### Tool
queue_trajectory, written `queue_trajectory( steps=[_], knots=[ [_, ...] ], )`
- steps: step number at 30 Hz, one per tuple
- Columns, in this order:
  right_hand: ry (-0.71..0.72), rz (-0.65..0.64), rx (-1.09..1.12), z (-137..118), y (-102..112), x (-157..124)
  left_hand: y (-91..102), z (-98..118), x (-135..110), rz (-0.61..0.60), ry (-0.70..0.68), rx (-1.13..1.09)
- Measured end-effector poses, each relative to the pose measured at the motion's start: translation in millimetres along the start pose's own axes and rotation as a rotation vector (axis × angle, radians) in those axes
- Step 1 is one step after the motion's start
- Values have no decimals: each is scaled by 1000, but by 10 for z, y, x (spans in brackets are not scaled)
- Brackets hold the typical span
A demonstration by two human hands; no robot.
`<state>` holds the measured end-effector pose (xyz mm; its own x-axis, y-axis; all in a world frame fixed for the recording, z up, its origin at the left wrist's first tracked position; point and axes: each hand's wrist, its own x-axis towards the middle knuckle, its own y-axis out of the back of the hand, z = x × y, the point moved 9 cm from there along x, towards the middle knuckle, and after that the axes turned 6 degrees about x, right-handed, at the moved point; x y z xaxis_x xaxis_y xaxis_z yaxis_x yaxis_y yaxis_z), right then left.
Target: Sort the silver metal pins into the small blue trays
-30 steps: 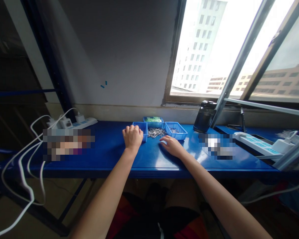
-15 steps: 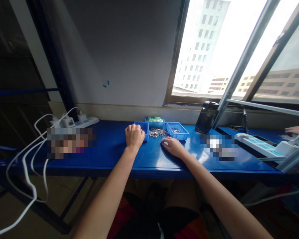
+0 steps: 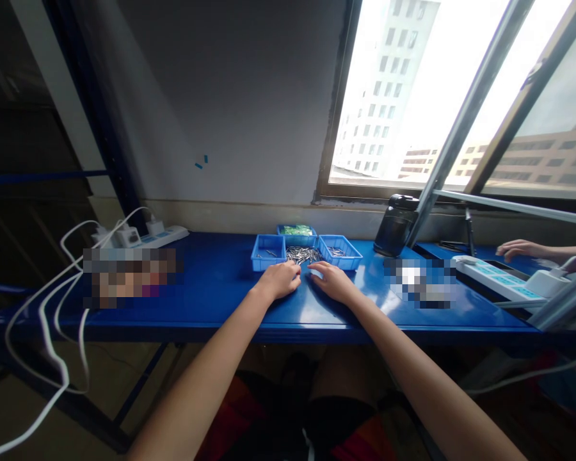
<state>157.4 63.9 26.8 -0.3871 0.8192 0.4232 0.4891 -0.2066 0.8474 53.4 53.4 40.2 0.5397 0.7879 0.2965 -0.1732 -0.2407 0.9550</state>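
Note:
My left hand rests on the blue table just in front of a pile of small silver metal pieces; its fingers are curled loosely, reaching toward the pile. My right hand lies beside it, fingers bent down onto the table over something small and pale that I cannot make out. Behind the hands stand three small blue trays: a left one with a few pieces, a right one with a few pieces, and a back one holding green parts.
A black cylindrical container stands right of the trays. White power strips lie at the far left and at the right, with cables hanging off the left edge. Another person's hand rests at the far right.
My left hand left the left blue tray and moved right and nearer, down beside the metal pile. The other person's hand came further into view at the right.

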Motion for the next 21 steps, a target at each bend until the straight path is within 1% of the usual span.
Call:
queue_trajectory(
  steps=[3,11,16,19,21],
  knots=[
    [-41,-5,-24,41,-7,12,-71,-39,4,-36,29,-4],
    [-87,-109,-110,22,-67,6,-136,-36,18,-41,25,56],
    [-80,-170,-183,18,-131,72,-165,-44,14,-67,48,64],
    [-96,-233,-220,25,-175,130,-180,-38,17,-67,35,65],
    [-78,-262,-229,-9,-195,152,-183,-39,20,-65,30,67]
  ],
)
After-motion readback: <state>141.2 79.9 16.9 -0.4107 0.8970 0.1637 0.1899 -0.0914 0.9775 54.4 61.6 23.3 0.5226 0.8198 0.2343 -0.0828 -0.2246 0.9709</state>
